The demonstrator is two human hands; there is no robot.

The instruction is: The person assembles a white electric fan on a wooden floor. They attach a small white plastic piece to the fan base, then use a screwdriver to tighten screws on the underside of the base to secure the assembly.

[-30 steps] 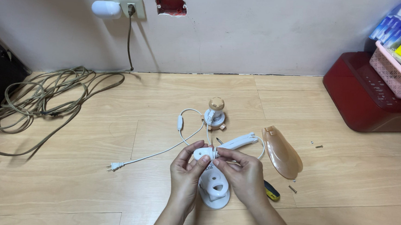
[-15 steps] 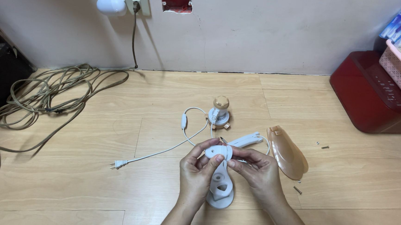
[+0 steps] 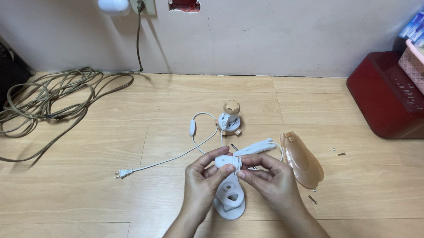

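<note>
We pinch the white stand (image 3: 229,191) top with our left hand (image 3: 202,183) and right hand (image 3: 271,180), fingers curled shut. A tan shell (image 3: 300,159) lies right of them.

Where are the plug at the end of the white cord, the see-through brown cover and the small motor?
plug (image 3: 120,174), head view, on its white body.
brown cover (image 3: 301,161), head view, middle of the shell.
motor (image 3: 230,120), head view, on its white housing.

head cam | looks down, near hands | faces wooden floor (image 3: 70,184), wall (image 3: 276,34)
</note>
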